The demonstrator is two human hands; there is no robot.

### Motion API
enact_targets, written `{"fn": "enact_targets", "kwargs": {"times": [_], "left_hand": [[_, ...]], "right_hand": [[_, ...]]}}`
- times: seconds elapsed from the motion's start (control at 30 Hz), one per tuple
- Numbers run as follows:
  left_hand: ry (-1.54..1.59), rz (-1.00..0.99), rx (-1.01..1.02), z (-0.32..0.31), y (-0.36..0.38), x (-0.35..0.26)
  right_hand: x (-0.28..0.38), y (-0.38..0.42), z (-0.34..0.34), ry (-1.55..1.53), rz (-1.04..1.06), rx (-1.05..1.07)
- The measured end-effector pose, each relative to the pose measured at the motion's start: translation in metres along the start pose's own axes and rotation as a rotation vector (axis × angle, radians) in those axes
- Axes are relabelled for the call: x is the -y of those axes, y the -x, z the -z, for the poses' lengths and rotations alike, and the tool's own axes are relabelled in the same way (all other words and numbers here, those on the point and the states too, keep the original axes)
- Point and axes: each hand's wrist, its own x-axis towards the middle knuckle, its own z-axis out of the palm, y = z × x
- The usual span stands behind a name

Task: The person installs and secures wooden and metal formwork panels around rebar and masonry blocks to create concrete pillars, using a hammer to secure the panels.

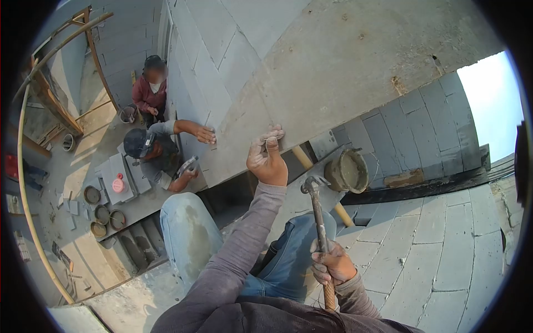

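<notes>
My right hand (333,263) is wrapped around the handle of a claw hammer (320,222), held upright with its metal head at the top. My left hand (268,158), dusty with cement, is raised against the lower edge of a grey concrete beam (333,83). Its thumb and fingers are pinched together at the beam's face; whatever is between them is too small to make out. Beyond the hammer head, a bucket of grey mortar (347,171) stands on a ledge.
Below to the left, a co-worker in a dark cap (145,145) has one hand on the wall and a tool in the other. Another person (151,91) stands behind. Several mortar buckets (117,219) sit on the lower floor. A block wall (422,255) lies to my right.
</notes>
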Motion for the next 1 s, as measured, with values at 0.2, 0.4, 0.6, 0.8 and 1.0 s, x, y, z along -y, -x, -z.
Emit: {"fn": "enact_targets", "kwargs": {"times": [0.2,0.4,0.6,0.8,1.0], "left_hand": [[-0.093,-0.119,0.059,0.0,-0.002,-0.001],[-0.133,-0.253,0.103,-0.002,-0.005,-0.004],[-0.261,-0.301,0.119,-0.004,-0.005,-0.015],[-0.278,-0.289,0.05,-0.007,0.0,0.001],[-0.44,-0.335,0.075,-0.011,0.001,-0.001]], "right_hand": [[0.043,0.043,-0.011,0.446,0.115,-0.14],[0.1,0.081,-0.045,0.982,0.358,-0.189],[0.156,0.06,-0.058,1.91,0.937,-0.092],[0.168,0.049,-0.115,2.375,0.799,-0.032],[0.167,0.049,-0.136,2.573,0.778,0.042]]}}
